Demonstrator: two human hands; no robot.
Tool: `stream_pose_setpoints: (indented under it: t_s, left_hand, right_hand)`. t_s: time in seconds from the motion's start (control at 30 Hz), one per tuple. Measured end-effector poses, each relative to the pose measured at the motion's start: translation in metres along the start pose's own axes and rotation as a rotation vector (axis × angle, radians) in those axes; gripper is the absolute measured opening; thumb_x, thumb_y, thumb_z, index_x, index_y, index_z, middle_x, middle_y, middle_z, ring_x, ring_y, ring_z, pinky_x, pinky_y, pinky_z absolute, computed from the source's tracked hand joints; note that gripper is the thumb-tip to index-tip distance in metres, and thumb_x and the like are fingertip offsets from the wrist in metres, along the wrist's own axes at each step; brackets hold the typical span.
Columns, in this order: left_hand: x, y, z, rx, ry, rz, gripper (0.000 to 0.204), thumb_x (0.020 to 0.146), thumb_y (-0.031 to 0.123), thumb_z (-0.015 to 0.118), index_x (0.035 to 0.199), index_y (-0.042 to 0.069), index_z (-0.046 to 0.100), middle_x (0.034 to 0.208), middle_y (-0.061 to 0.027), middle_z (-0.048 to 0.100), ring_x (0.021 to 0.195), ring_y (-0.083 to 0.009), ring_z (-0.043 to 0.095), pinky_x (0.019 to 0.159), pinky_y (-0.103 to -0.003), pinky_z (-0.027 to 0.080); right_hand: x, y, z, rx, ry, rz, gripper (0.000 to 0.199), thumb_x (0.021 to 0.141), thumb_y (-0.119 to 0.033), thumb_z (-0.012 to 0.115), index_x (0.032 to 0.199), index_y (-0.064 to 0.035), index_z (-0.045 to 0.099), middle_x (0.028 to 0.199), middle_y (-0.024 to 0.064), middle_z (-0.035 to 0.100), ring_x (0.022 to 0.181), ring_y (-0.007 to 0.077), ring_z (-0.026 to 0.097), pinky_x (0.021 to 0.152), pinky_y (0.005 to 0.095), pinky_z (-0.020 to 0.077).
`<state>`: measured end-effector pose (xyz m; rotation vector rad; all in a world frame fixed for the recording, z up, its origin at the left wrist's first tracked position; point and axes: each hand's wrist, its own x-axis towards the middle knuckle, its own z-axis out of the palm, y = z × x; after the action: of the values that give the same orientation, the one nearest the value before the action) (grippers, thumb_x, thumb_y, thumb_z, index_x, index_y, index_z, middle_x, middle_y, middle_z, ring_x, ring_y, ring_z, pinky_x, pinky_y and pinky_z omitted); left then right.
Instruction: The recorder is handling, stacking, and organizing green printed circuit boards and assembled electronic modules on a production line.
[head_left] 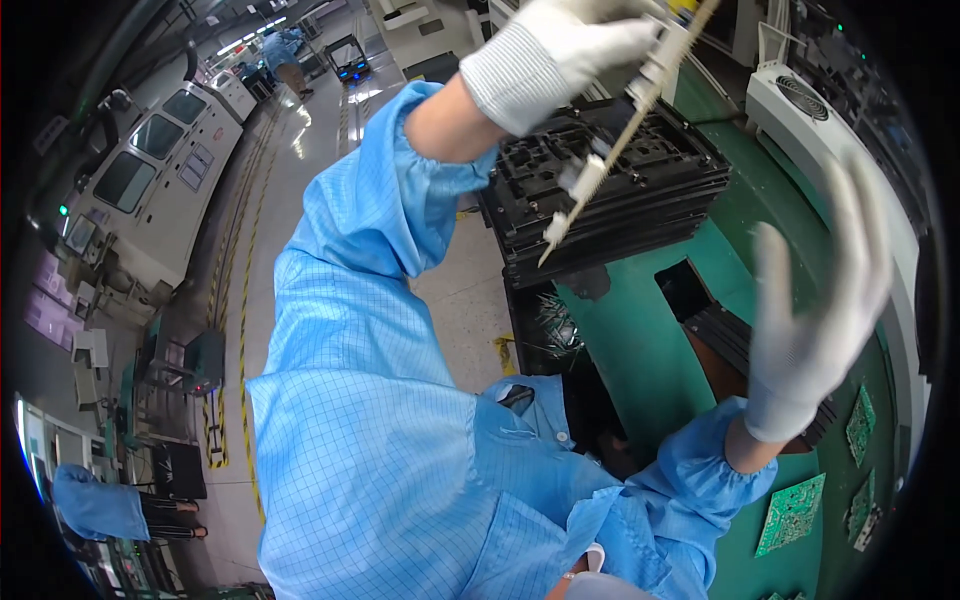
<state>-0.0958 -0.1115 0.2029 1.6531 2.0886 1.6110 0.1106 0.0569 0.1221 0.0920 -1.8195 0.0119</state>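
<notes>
My left hand (560,50), in a white knit glove, is raised at the top of the view and shut on a thin tan strip (612,152) that carries small white pieces. The strip slants down and to the left over a stack of black trays (640,200) on a green-topped bench (640,350). My right hand (815,320), also gloved, is lifted at the right with its fingers spread and nothing in it. It hovers above the bench near a white machine housing (800,120). Both arms wear blue checked cleanroom sleeves.
Green circuit boards (792,512) lie at the bench's lower right, another board (860,422) beside them. A white machine with windows (150,160) stands across an aisle marked with yellow-black tape (243,330). One person in blue (100,505) is at lower left, another person (282,50) far off.
</notes>
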Motion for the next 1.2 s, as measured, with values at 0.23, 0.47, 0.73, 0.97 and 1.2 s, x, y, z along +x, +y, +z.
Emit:
stream_pose_setpoints:
  t_s: [0.23,0.47,0.73,0.97,1.2]
  left_hand:
    - [-0.026,-0.006,0.069,0.024,-0.402,0.076,0.044,0.09,0.036,0.068,0.114,-0.001,0.069,0.098,-0.0116,0.071,0.091,-0.0188,0.065,0.085,-0.031,0.052]
    - [-0.057,-0.059,0.15,-0.236,-0.778,-0.034,0.042,0.09,0.029,0.073,0.113,-0.005,0.065,0.098,-0.0116,0.071,0.09,-0.0173,0.066,0.082,-0.031,0.054]
    - [-0.072,-0.057,0.173,-0.224,-0.892,-0.19,0.062,0.096,0.041,0.067,0.136,-0.005,0.054,0.128,-0.0197,0.064,0.12,-0.0262,0.061,0.104,-0.036,0.048]
    - [-0.112,-0.031,0.173,0.147,-0.688,0.338,0.083,0.078,0.042,0.08,0.14,-0.002,0.046,0.128,-0.0244,0.058,0.119,-0.0385,0.058,0.101,-0.042,0.05]
    - [-0.125,-0.039,0.2,0.137,-0.409,0.273,0.039,0.079,0.007,0.068,0.117,0.009,0.066,0.108,-0.0093,0.068,0.098,-0.0334,0.066,0.084,-0.043,0.056]
  right_hand:
    - [0.007,0.012,-0.048,-0.138,-0.059,0.06,0.072,0.077,0.0,0.078,0.144,-0.0048,0.053,0.142,0.0156,0.059,0.121,0.0332,0.063,0.108,0.0448,0.0498]
    - [-0.035,-0.001,-0.098,-0.319,-0.543,-0.1,0.056,0.067,-0.002,0.074,0.122,-0.0052,0.065,0.118,0.0129,0.061,0.124,0.0378,0.056,0.108,0.0468,0.043]
    - [-0.07,-0.016,-0.105,-0.186,-0.56,0.022,0.044,0.057,-0.004,0.08,0.099,-0.0047,0.066,0.095,0.0105,0.059,0.096,0.0316,0.062,0.082,0.0414,0.0511]
    - [-0.07,-0.016,-0.096,-0.225,-0.617,0.012,0.036,0.067,-0.008,0.078,0.1,-0.0055,0.064,0.097,0.0105,0.06,0.095,0.0319,0.06,0.081,0.042,0.0503]
    - [-0.071,-0.018,-0.098,-0.231,-0.588,0.046,0.047,0.067,-0.002,0.078,0.113,-0.0069,0.064,0.1,0.0101,0.06,0.097,0.0326,0.059,0.084,0.0418,0.0494]
